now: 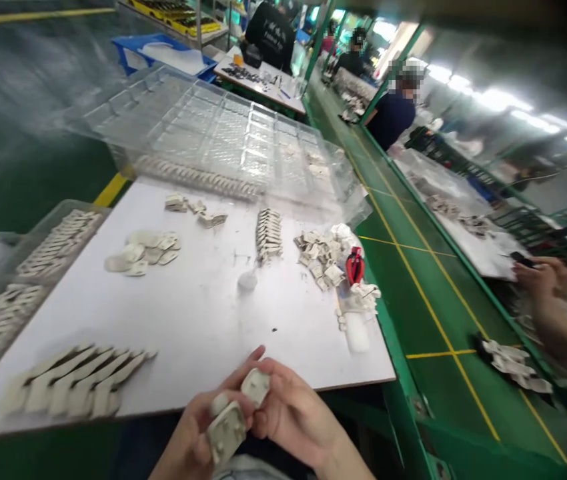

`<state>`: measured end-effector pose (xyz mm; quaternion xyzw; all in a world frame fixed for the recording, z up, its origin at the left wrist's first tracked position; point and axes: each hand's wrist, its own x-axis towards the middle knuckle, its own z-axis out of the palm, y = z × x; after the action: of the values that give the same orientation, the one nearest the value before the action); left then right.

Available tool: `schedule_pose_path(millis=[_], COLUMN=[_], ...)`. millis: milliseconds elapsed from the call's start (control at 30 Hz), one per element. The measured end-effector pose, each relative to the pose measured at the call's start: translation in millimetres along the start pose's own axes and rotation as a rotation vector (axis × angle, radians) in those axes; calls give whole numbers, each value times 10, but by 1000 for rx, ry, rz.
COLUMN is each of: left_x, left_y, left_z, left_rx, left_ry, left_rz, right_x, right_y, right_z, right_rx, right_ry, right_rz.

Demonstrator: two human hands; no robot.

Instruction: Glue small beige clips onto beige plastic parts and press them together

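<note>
At the table's near edge my left hand (198,420) is closed around a beige moulded plastic piece (227,432) with small pegs on its face. Close beside it, my right hand (296,407) pinches a smaller rounded beige plastic cover (255,387). The hands nearly touch, and my left fingertips reach behind the cover. Whether the two pieces are joined, I cannot tell. To the left, several long bent beige plastic parts (81,380) lie in a row. Farther up are round beige pieces (148,250), a stacked row of parts (268,233) and a pile of small square pieces (321,257).
Red-handled pliers (354,265) lie at the right edge of the white table (203,320). Clear plastic trays (213,127) cover the far side; another tray (58,247) stands left. A green conveyor (413,287) runs along the right, with a co-worker's hands (543,280) beyond.
</note>
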<state>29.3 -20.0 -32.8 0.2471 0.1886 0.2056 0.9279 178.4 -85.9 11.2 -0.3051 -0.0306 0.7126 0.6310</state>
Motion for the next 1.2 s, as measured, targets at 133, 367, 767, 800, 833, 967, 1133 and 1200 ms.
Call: schedule_pose_path(millis=[133, 367, 767, 800, 833, 967, 1133, 1200], left_x=[44, 97, 141, 141, 142, 144, 143, 146], left_y=[203, 113, 138, 137, 136, 132, 107, 95], left_z=[304, 408, 495, 495, 495, 489, 457, 448], left_rx=[166, -45, -68, -66, -69, -74, -28, -9], left_ry=[-64, 326, 316, 313, 316, 334, 326, 322], left_rz=[55, 93, 215, 217, 220, 223, 231, 234], right_x=[-32, -121, -113, -108, -105, -96, -92, -92], right_y=[-85, -155, -111, -113, -113, -114, -129, -134], right_z=[46, 51, 173, 179, 182, 190, 206, 207], right_rx=[56, -539, -1439, -1448, -1455, -1484, -1507, -1515], right_ry=[-34, 261, 217, 216, 214, 211, 215, 219], right_rz=[89, -369, -867, -869, -869, -879, -887, -896])
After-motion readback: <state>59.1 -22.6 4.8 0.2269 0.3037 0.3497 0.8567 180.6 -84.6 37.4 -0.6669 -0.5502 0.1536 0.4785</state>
